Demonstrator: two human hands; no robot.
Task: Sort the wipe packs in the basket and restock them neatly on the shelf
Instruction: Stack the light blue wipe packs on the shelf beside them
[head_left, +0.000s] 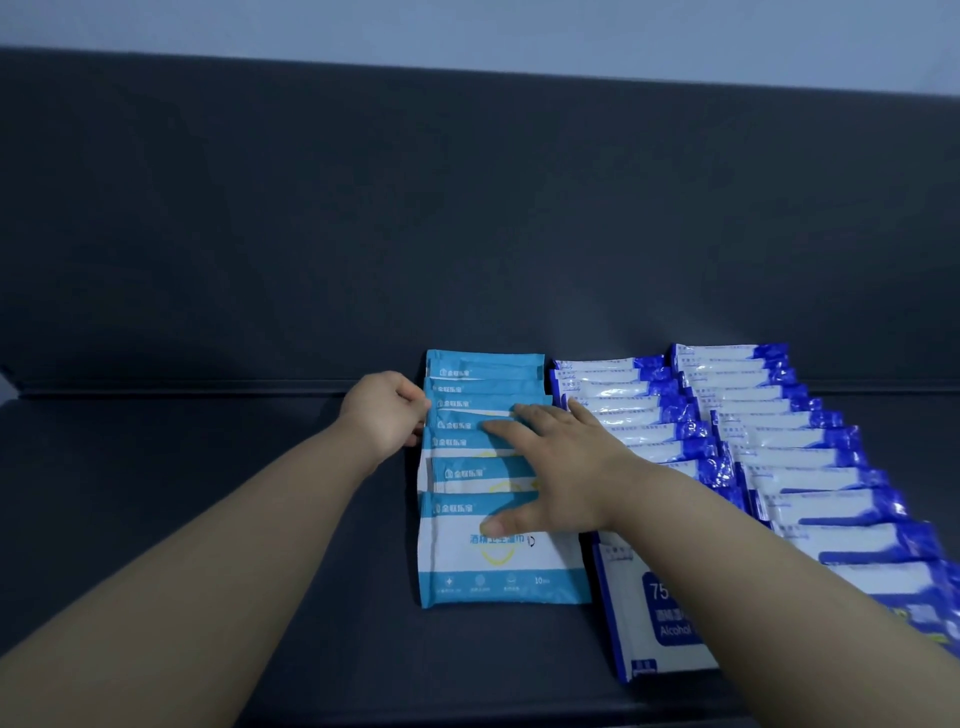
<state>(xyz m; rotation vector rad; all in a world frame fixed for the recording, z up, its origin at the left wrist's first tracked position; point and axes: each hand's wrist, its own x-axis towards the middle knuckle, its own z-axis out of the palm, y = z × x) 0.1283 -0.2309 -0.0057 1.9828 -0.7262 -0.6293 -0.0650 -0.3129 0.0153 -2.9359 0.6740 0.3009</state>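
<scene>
Forearms (171, 561) over the shelf (208, 493). I note right hand (550, 467) flat, fingers spread, on the light-blue row (467, 473); left hand (382, 415) grips its left edge. I judge squaring in hand; next, a gentle inward nudge.

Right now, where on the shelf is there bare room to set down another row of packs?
Bare shelf left of the light-blue row, plus a strip in front of it. Crowded to the right: two dark-blue rows packed side by side.

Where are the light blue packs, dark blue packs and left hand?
light blue packs (498, 566): head view, front pack's face.
dark blue packs (831, 540): head view, one pack's white panel.
left hand (382, 415): head view, its back.
</scene>
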